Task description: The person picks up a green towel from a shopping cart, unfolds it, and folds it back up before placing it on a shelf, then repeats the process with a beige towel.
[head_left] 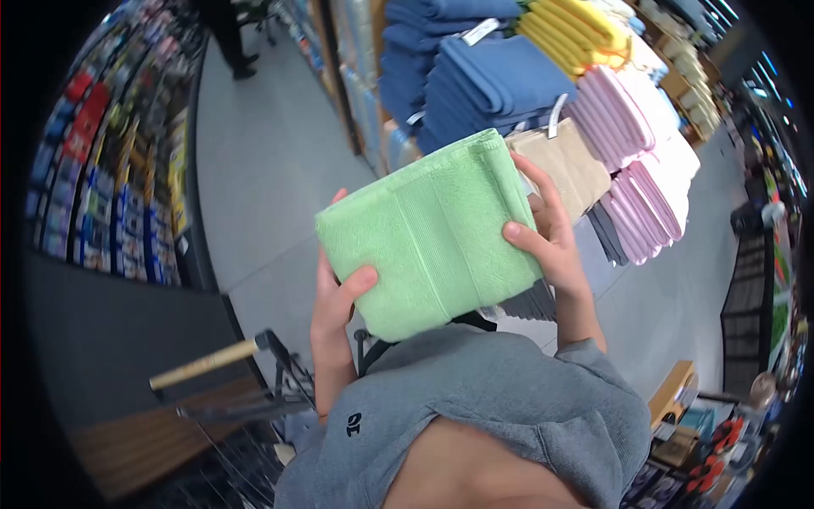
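A folded light green towel (373, 246) with a ribbed band across it is held up in front of my chest. My left hand (337, 288) grips its left end, thumb on the front face and fingers behind. At the right end my right hand (549, 229) holds it the same way, its thumb pressed on the front near the folded edge. The fingers behind the towel are mostly hidden. Just beyond my right hand lies a beige towel (572, 165) on the display.
Stacks of blue towels (509, 72), yellow towels (572, 34) and pink towels (610, 114) fill the display ahead. A shopping cart handle (208, 363) is at my lower left. Store shelves (110, 170) line the left, and a person's legs (227, 38) show far up the aisle.
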The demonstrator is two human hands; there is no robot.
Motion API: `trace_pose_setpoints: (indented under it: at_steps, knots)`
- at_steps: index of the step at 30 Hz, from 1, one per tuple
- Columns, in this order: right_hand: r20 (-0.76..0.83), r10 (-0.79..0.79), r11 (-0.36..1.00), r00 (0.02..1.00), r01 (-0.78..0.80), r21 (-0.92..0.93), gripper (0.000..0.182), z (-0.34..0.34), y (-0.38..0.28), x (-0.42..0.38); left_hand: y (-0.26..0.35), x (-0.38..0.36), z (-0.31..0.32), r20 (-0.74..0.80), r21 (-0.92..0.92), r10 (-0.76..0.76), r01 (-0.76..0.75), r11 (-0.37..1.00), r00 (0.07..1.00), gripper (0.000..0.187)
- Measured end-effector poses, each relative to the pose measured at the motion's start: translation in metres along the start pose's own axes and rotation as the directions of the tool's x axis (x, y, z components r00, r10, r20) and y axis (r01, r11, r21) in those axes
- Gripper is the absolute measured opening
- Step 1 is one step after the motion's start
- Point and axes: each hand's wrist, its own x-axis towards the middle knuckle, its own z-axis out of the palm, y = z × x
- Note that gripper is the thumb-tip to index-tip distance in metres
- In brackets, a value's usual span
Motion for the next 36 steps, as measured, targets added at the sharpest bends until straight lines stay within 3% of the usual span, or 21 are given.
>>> trace_pose_setpoints:
  at_steps: [4,8,11,12,15,16,18,20,22,24,25,27,29,31,34,36]
  knots:
    - [-0.226,-0.008,0.997,0.974,0.024,0.068,0.074,-0.032,-0.038,0.014,0.01,0.084,0.034,0.317,-0.026,0.061,-0.056,0.998,0.946,0.092]
    - [-0.374,-0.117,0.989,0.92,0.142,0.04,0.072,-0.07,-0.059,0.031,0.019,0.166,0.062,0.608,0.116,0.058,-0.16,0.98,0.792,0.077]
    - [-0.452,-0.111,0.986,0.885,0.153,0.059,0.07,-0.094,-0.083,0.047,0.04,0.217,0.089,0.642,0.139,-0.063,-0.035,0.99,0.765,0.07]
    - [-0.467,-0.12,0.993,0.876,0.113,-0.044,0.075,-0.098,-0.093,0.054,0.046,0.235,0.097,0.659,0.135,-0.082,-0.01,0.991,0.748,0.067]
    - [-0.515,-0.144,0.975,0.845,0.211,0.073,0.082,-0.123,-0.104,0.065,0.058,0.289,0.116,0.698,0.078,-0.076,0.03,0.996,0.712,0.063]
    - [-0.31,-0.28,0.818,0.909,0.394,0.419,0.089,-0.133,-0.104,0.074,0.061,0.308,0.119,0.719,0.096,-0.108,0.056,0.994,0.686,0.062]
    - [-0.185,-0.514,0.787,0.838,0.546,0.287,0.093,-0.128,-0.108,0.108,0.067,0.344,0.129,0.715,0.082,-0.063,0.006,0.997,0.696,0.063]
    - [-0.333,-0.548,0.81,0.767,0.586,0.018,0.079,-0.108,-0.121,0.138,0.07,0.38,0.137,0.713,0.028,0.022,-0.06,0.998,0.7,0.064]
    - [-0.505,-0.52,0.851,0.689,0.468,-0.237,0.067,-0.103,-0.135,0.172,0.073,0.415,0.145,0.706,-0.043,0.164,-0.189,0.981,0.689,0.066]
    - [-0.587,-0.482,0.876,0.651,0.328,-0.354,0.055,-0.118,-0.149,0.217,0.083,0.442,0.156,0.593,-0.217,0.237,-0.131,0.967,0.77,0.037]
    - [-0.565,-0.484,0.872,0.668,0.311,-0.378,0.049,-0.131,-0.161,0.246,0.077,0.464,0.156,0.627,-0.157,0.264,-0.213,0.964,0.733,0.037]
    - [-0.547,-0.414,0.903,0.728,0.255,-0.345,0.049,-0.189,-0.174,0.295,0.065,0.507,0.156,0.689,-0.058,0.317,-0.386,0.921,0.652,0.037]
    - [-0.587,-0.261,0.95,0.766,0.312,-0.015,0.026,-0.185,-0.178,0.355,0.053,0.544,0.157,0.657,0.043,0.191,-0.29,0.956,0.729,0.066]
    - [-0.646,-0.329,0.941,0.689,0.295,-0.166,0.019,-0.218,-0.168,0.399,0.044,0.57,0.162,0.638,0.071,0.164,-0.269,0.96,0.753,0.065]
    - [-0.66,-0.212,0.947,0.72,-0.015,-0.32,0.049,-0.281,-0.148,0.44,0.03,0.601,0.17,0.616,0.157,0.153,-0.311,0.937,0.773,0.065]
    - [-0.727,-0.112,0.944,0.677,-0.155,-0.29,0.052,-0.294,-0.139,0.46,0.008,0.625,0.169,0.617,0.216,0.132,-0.328,0.92,0.776,0.066]
